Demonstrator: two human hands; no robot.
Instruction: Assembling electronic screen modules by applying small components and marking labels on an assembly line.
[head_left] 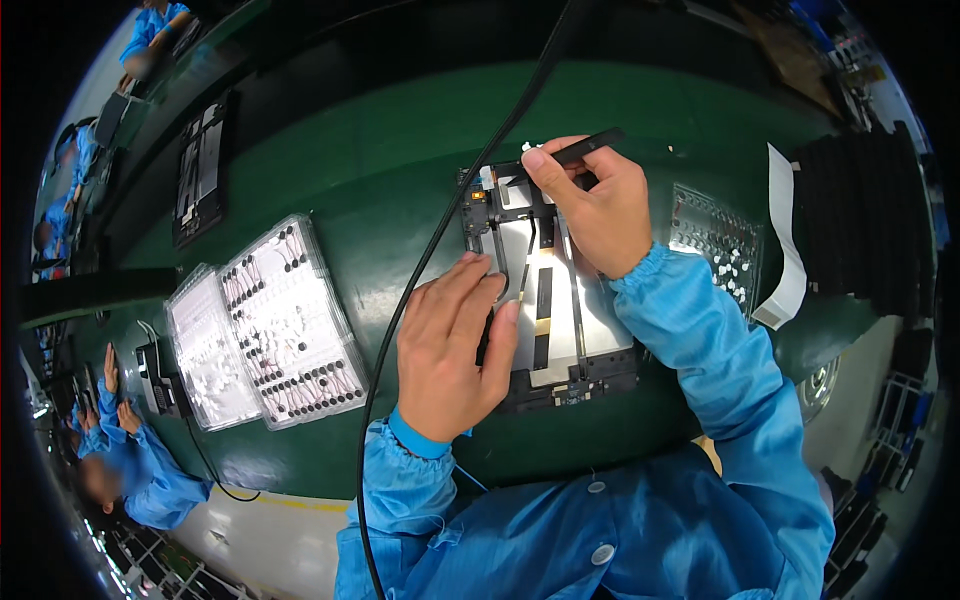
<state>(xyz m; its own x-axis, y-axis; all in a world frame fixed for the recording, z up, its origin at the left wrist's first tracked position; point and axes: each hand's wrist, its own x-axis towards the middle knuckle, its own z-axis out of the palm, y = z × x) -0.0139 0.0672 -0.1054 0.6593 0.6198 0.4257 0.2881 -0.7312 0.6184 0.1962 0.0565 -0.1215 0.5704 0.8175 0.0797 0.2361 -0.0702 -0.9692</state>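
Note:
In front of me on the green bench lies an opened tablet-like device (pixel 590 340), its silver inside crossed by black flex cables and strips. My right hand (pixel 603 205) pinches black tweezers (pixel 585 148) over its far end. The tips point down at the small boards and connectors near the far left corner. My left hand (pixel 452 340) rests along the device's left edge, fingers stretched out, with nothing visible in it. Its palm side is hidden. A blue band circles the left wrist.
Left stand clear plastic trays (pixel 300 335) of small black round parts with wires. A second device (pixel 203 170) lies far left. Right are a tray of white bits (pixel 725 245), a white strip (pixel 785 235) and black sheets (pixel 860 215). A black cable (pixel 432 245) hangs across my view; co-workers sit left.

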